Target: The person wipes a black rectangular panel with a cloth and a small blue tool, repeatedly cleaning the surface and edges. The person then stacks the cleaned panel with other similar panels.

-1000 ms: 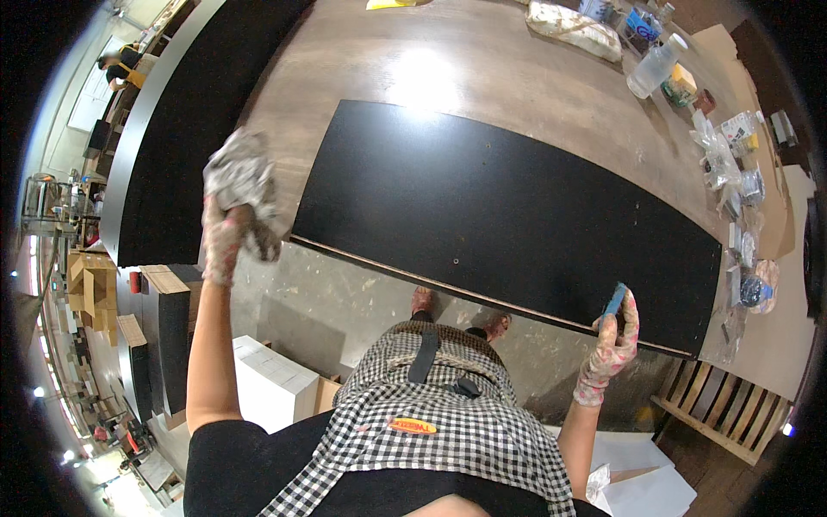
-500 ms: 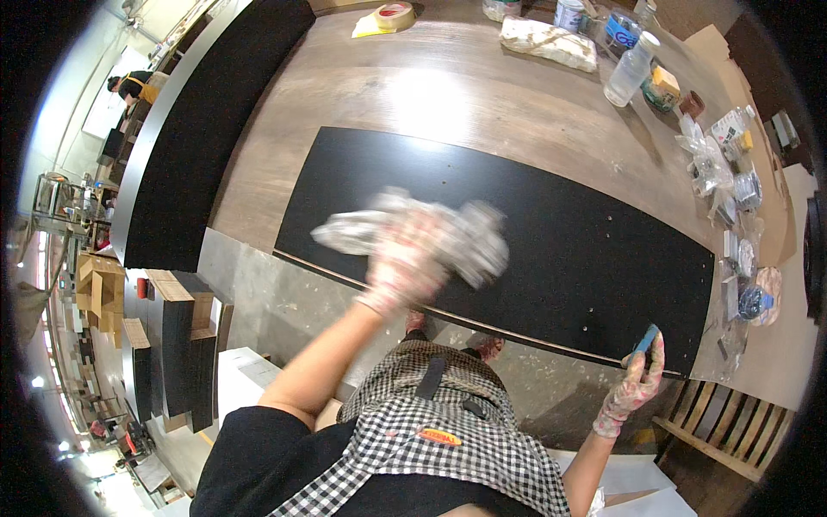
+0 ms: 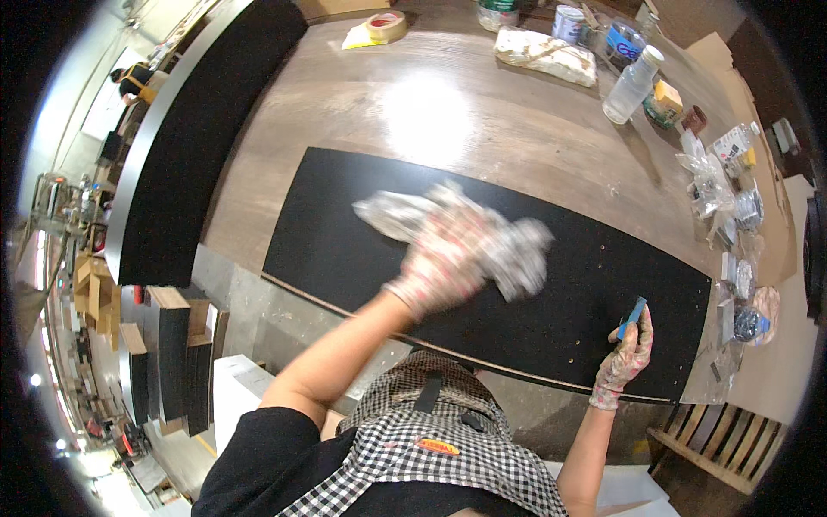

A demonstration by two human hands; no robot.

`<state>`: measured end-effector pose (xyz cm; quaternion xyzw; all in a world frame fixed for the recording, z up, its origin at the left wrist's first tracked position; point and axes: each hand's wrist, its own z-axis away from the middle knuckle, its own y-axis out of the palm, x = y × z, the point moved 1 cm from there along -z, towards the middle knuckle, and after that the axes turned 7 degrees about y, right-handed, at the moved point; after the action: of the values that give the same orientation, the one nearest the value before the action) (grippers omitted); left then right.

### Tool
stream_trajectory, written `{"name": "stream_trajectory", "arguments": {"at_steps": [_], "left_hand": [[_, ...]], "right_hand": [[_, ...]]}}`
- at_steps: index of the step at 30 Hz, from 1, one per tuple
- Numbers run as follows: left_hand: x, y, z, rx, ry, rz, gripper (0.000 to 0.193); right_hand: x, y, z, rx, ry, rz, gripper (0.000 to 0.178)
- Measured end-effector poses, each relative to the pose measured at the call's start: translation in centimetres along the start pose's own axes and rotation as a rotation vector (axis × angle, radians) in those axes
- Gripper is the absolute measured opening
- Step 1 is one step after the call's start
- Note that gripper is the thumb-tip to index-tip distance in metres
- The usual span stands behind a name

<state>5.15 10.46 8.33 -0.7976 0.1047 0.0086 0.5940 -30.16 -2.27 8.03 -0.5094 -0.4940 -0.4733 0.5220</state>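
Observation:
A long black panel [image 3: 362,276] with small holes lies flat on the wood-topped workbench [image 3: 345,103]. My left hand [image 3: 448,258], in a patterned glove, is closed on a crumpled grey-white rag [image 3: 517,254] and presses it against the panel's middle; hand and rag are smeared by motion. Over the panel's right end, my right hand [image 3: 629,351], in a matching glove, pinches a small flat blue block [image 3: 632,319]. What the block is made of cannot be made out.
A roll of tape [image 3: 386,27] lies at the far edge. Along the back right stand a clear bottle [image 3: 633,86], a folded cloth [image 3: 544,56], cans and small plastic bags. A large black board [image 3: 194,138] rises at the left. A slatted wooden pallet [image 3: 715,448] sits lower right.
My left hand has slid the rag to the right across the panel. My right hand has moved up and inward from the panel's near edge with the blue block.

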Motion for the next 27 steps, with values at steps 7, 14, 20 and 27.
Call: {"name": "stream_trajectory", "arguments": {"at_steps": [7,14,20,27], "left_hand": [[17.3,-5.4,1.9,0.133,-0.532,-0.3,0.057],[6.9,-2.7,0.7,0.049,-0.134,0.129,0.074],[25.5,-5.9,11.5,-0.127,-0.648,-0.273,0.059],[21.9,-16.1,18.7,-0.839,-0.964,0.549,0.039]], "right_hand": [[0.1,-1.6,-1.1,-0.144,0.171,-0.167,0.051],[-0.3,-1.9,-2.4,-0.346,0.262,-0.102,0.049],[-0.6,-2.6,-2.6,-0.215,0.237,-0.046,0.05],[-0.2,-2.3,-3.1,-0.126,0.218,-0.064,0.046]]}}
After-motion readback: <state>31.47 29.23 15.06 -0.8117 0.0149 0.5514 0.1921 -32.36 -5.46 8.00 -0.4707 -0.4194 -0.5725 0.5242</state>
